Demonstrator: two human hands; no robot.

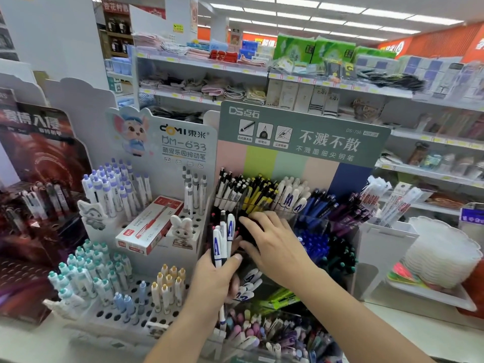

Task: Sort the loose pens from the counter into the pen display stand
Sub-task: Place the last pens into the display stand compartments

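Observation:
My left hand [216, 276] grips a small bunch of white pens with blue caps and a blue letter A [224, 238], held upright in front of the tiered pen display stand [301, 142]. My right hand [272, 243] reaches into a middle compartment of the stand, fingers extended over a clump of black pens [246, 231]. The stand's back row holds black-and-white, yellow, white and blue pens [264, 192]. More white pens with the letter A [248, 284] lie in a lower compartment below my hands.
A white peg-hole stand [123, 260] with purple, teal and yellow capped pens stands to the left, with a red-and-white pen box [149, 226] on it. A dark display sits far left. White trays [440, 255] are stacked at the right. Store shelves fill the background.

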